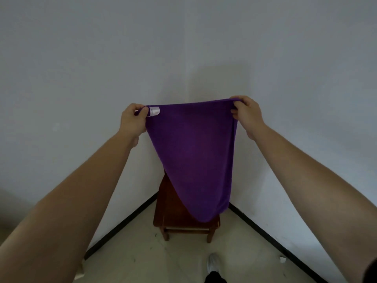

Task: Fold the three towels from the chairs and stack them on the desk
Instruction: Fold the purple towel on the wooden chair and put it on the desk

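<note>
The place is a bare, plainly finished room corner, more like a spare room or an empty institutional space than a lived-in home; which one cannot be told. Two unadorned pale grey-white walls point(81, 58) meet in a vertical seam at 12 o'clock. A black skirting strip point(122, 221) runs along their foot, toward 7 o'clock on one side and 5 o'clock on the other. The floor point(183, 262) is pale, glossy and scuffed with small dark marks. The only furniture in sight is a dark wooden chair point(169, 217) set into the corner at 6 o'clock.
</note>
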{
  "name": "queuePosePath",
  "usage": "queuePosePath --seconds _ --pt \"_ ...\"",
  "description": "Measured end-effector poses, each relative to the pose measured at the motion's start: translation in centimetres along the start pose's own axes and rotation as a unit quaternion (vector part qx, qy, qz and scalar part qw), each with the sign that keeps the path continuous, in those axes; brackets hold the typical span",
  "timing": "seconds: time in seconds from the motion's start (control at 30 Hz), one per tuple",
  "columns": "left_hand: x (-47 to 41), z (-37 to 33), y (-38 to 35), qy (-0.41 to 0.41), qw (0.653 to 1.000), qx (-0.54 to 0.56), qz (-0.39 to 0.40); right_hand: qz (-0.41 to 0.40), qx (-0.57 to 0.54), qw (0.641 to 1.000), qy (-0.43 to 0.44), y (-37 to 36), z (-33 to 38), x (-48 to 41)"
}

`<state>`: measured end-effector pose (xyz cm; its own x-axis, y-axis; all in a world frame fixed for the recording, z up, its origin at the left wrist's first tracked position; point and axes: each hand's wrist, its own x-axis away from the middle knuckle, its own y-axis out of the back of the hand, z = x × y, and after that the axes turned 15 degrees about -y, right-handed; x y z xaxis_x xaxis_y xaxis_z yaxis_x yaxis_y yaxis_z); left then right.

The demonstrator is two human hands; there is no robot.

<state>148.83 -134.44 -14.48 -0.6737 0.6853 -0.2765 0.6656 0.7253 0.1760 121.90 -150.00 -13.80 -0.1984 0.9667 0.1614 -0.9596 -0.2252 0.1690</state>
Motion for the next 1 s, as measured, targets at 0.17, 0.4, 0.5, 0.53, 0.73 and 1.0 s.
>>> queuePosePath --seconds 0.17,0.4,0.5,0.53,0.73,1.0 --pt "-3.6 1.2 -1.9 -0.005 0.999 -0.004 -0.032 0.015 -0.024 1.000 -0.007 -0.6 0.0 -3.5" --pt "-3.2 -0.5 -0.8 -0.081 0.995 -0.019 -0.050 -0.015 -0.002 1.000 0.024 -0.4 0.2 -2.9" --pt "-0.8 -0.2 0.3 -0.115 0.992 -0.032 -0.047 -0.049 0.020 0.998 0.031 -0.9 -0.8 -0.3" --pt "0.2 -0.1 0.6 -0.127 0.990 -0.037 -0.048 -0.059 0.028 0.997 0.030 -0.9 -1.3 0.6" --pt "7.2 4.8 3.5 -0.121 0.989 -0.089 -0.004 -0.104 0.076 0.992 0.009 -1.2 -7.4 6.4" --pt "20.0 14.7 4.3 0.002 0.979 -0.189 0.076 -0.103 0.187 0.967 -0.141 -1.3 -21.3 14.6"
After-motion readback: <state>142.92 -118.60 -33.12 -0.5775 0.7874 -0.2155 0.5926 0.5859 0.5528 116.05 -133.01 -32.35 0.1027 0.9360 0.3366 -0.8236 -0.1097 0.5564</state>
